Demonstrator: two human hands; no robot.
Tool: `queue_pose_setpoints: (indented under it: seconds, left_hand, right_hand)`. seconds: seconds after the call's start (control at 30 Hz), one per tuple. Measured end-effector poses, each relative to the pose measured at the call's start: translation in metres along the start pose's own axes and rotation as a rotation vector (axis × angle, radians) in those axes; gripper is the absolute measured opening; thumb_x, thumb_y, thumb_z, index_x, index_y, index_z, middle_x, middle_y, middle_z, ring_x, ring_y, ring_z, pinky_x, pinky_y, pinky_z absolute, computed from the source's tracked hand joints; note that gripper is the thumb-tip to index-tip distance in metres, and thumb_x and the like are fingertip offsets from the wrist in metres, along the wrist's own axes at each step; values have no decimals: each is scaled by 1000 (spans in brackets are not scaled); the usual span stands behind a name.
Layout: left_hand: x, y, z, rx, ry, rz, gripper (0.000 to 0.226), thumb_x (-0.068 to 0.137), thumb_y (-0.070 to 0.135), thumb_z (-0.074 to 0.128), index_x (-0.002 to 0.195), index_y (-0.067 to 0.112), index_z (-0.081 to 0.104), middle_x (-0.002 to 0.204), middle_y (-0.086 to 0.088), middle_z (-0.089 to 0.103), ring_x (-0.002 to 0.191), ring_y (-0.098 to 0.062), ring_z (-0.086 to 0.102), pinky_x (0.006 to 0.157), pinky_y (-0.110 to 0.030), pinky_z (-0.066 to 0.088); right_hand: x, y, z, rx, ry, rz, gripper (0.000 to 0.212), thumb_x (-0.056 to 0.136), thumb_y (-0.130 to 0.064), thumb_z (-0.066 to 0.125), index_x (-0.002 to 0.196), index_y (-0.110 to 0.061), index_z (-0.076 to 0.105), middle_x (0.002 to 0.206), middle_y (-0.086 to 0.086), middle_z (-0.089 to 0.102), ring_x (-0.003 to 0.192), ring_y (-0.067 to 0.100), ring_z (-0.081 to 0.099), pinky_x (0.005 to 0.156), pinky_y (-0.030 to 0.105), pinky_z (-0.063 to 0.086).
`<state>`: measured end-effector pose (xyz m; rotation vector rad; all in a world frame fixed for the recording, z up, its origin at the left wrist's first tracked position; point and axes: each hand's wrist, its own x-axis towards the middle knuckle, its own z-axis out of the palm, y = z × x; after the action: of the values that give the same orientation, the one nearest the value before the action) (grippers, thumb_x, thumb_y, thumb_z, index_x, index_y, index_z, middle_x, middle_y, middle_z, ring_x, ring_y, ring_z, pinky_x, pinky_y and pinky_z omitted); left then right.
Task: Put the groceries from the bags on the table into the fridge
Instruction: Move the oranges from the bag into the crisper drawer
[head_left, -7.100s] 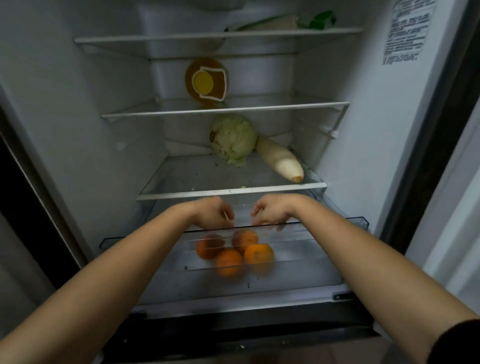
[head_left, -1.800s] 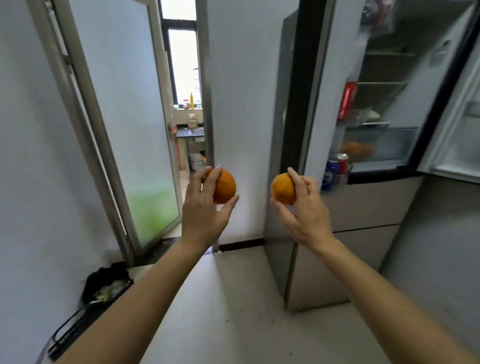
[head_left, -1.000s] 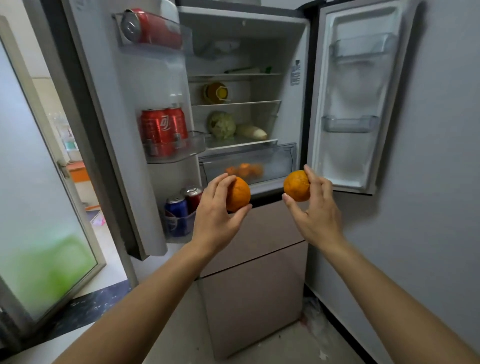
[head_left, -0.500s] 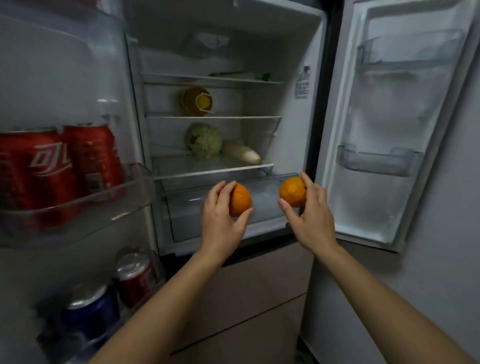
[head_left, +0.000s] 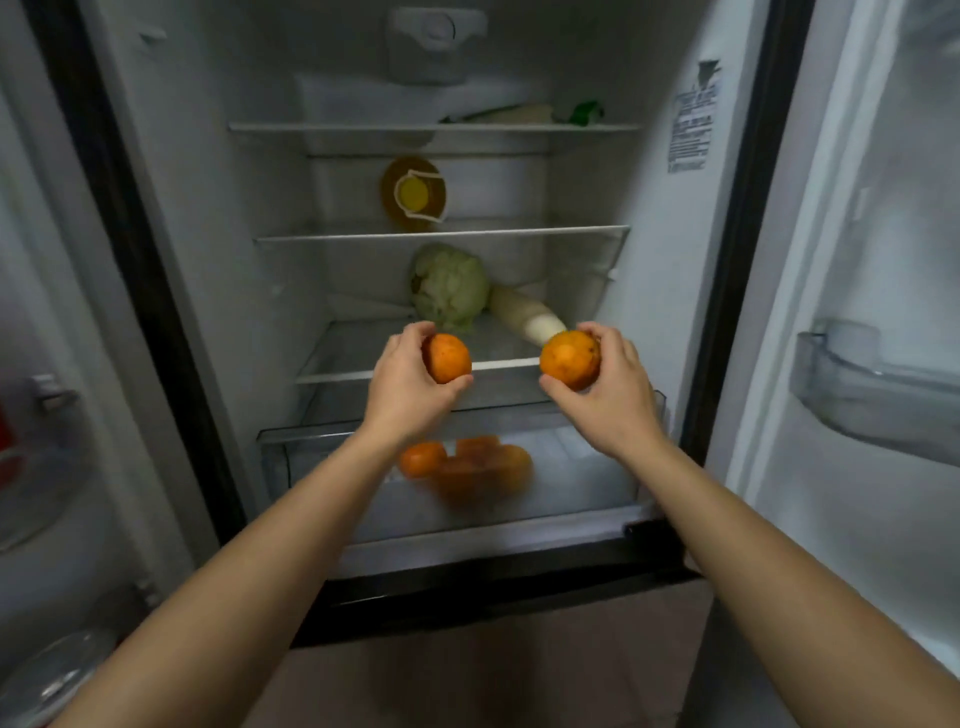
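Observation:
I face the open fridge (head_left: 670, 291). My left hand (head_left: 405, 389) holds an orange (head_left: 448, 358) and my right hand (head_left: 613, 395) holds a second orange (head_left: 570, 359). Both are raised in front of the lowest glass shelf (head_left: 332, 374), just above the clear crisper drawer (head_left: 592, 467). Several oranges (head_left: 467, 465) lie inside that drawer, seen blurred through its front wall. No bags or table are in view.
A cabbage (head_left: 451, 289) and a white radish (head_left: 527, 319) lie on the lowest shelf. An oil bottle (head_left: 414, 193) rests on the middle shelf, a wrapped vegetable (head_left: 519, 111) on the top one. The right door's bin (head_left: 878, 395) looks bare; cans sit low in the left door (head_left: 57, 670).
I have stepped closer to the fridge, so its inside fills the view. Both hands, each holding its orange, have moved forward to just above the crisper drawer.

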<state>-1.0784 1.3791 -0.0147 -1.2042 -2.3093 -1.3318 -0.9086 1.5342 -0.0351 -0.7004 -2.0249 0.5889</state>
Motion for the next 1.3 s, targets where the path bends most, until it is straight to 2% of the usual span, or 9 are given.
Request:
queue_pose_setpoints:
  seconds: [0.13, 0.3, 0.43, 0.67, 0.77, 0.9, 1.07, 1.17, 1.3]
  left_hand:
    - [26, -8, -1, 174, -157, -222, 80, 69, 32, 84, 139, 12, 49, 131, -9, 58, 119, -26, 55, 98, -37, 49]
    - [50, -33, 2, 380, -385, -343, 52, 72, 31, 80, 118, 15, 63, 105, -5, 68, 96, -20, 64, 83, -32, 55]
    - [68, -60, 9, 435, -609, -412, 23, 77, 33, 77, 93, 17, 78, 89, 0, 77, 84, -16, 72, 79, -29, 59]
    - [87, -70, 17, 508, -1142, -593, 35, 79, 28, 82, 99, 0, 76, 101, -17, 75, 89, -33, 73, 86, -46, 59]
    - [90, -71, 25, 535, -1240, -594, 38, 79, 33, 83, 97, 2, 71, 103, -19, 73, 75, -27, 71, 62, -36, 60]
    - [85, -68, 28, 483, -1228, -647, 45, 83, 30, 79, 114, 3, 61, 99, -13, 69, 68, -20, 70, 52, -30, 56]
    - [84, -71, 24, 407, -1196, -673, 37, 87, 32, 76, 102, -1, 69, 94, -17, 72, 80, -29, 73, 66, -36, 61]
    - [84, -71, 17, 487, -964, -429, 36, 91, 39, 68, 103, 6, 73, 100, -12, 73, 90, -26, 71, 78, -37, 59]
    - [58, -62, 9, 670, -401, -165, 37, 98, 45, 49, 81, 16, 65, 86, -9, 67, 81, -28, 64, 64, -31, 42]
  right_hand:
    - [55, 5, 15, -108, -321, -8, 73, 68, -42, 85, 130, -27, 50, 127, 6, 59, 116, 28, 55, 88, 31, 43]
    - [93, 9, 38, -281, -638, 76, 71, 59, -55, 85, 120, -31, 56, 117, 0, 62, 102, 20, 62, 85, 38, 57]
    - [108, 7, 55, -431, -850, 115, 51, 65, -42, 85, 106, -15, 69, 98, 9, 71, 84, 24, 72, 71, 42, 64]
    - [122, 17, 93, -653, -1044, 134, 26, 77, -34, 74, 84, -9, 68, 81, 7, 69, 67, 23, 66, 72, 36, 59]
    - [123, 27, 110, -710, -1226, 193, 35, 75, -42, 75, 90, -10, 75, 82, 4, 70, 68, 22, 64, 72, 32, 55]
    - [123, 32, 113, -811, -1415, 224, 32, 79, -35, 75, 97, -10, 71, 92, 10, 68, 68, 22, 63, 65, 29, 51]
    - [119, 31, 105, -651, -1184, 183, 37, 82, -30, 73, 105, -1, 73, 97, 13, 74, 73, 28, 70, 73, 39, 60]
    - [114, 22, 91, -455, -979, 132, 40, 93, -35, 65, 123, -9, 66, 111, 13, 70, 88, 27, 68, 79, 39, 59]
    - [94, 15, 69, -409, -655, -50, 42, 94, -46, 57, 130, -25, 61, 121, 6, 67, 111, 27, 61, 90, 39, 52]
